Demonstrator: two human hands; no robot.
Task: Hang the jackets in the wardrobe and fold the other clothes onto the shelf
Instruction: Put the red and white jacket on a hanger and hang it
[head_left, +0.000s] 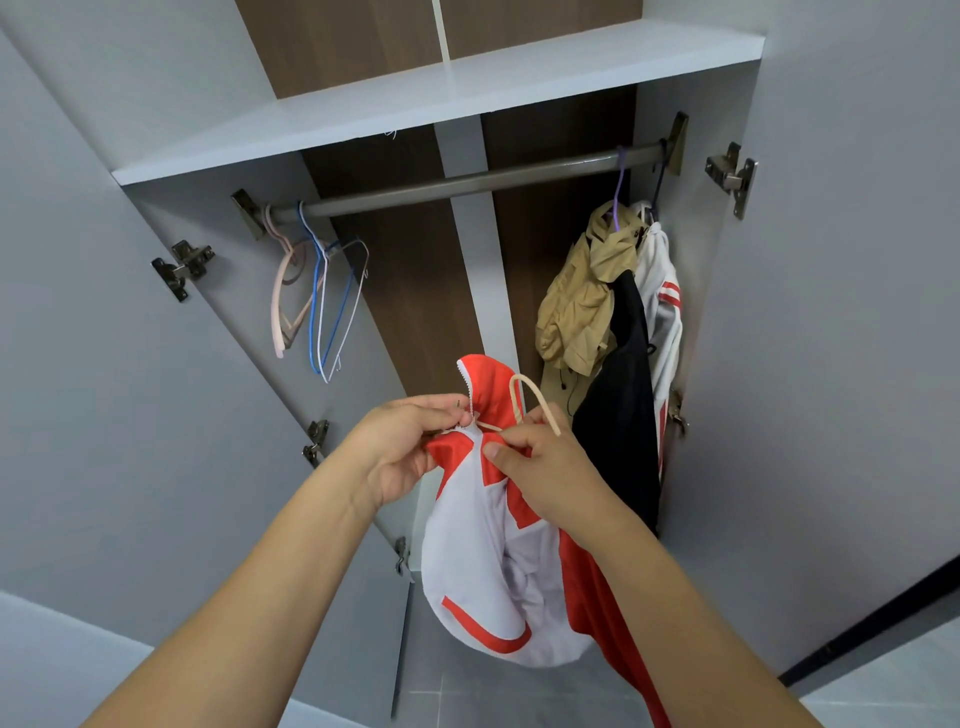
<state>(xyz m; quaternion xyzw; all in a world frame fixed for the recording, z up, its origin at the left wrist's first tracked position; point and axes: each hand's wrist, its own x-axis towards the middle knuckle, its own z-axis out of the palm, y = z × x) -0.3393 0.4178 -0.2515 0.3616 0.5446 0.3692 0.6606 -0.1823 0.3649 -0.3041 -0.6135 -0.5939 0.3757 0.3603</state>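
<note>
A red and white jacket (493, 587) hangs from both my hands in front of the open wardrobe. My left hand (402, 449) pinches its collar by the zipper. My right hand (540, 467) grips the jacket's other collar side together with a beige hanger (530, 397), whose hook sticks up above my fingers. The rest of the hanger is hidden inside the jacket. The hanging rail (467, 182) runs across the wardrobe above.
A tan jacket (582, 306), a black jacket (623, 405) and a white jacket with red stripes (662, 306) hang at the rail's right end. Empty hangers, pink (283, 296) and blue and white (332, 306), hang at its left end. A white shelf (441, 98) sits above the rail. Both doors stand open.
</note>
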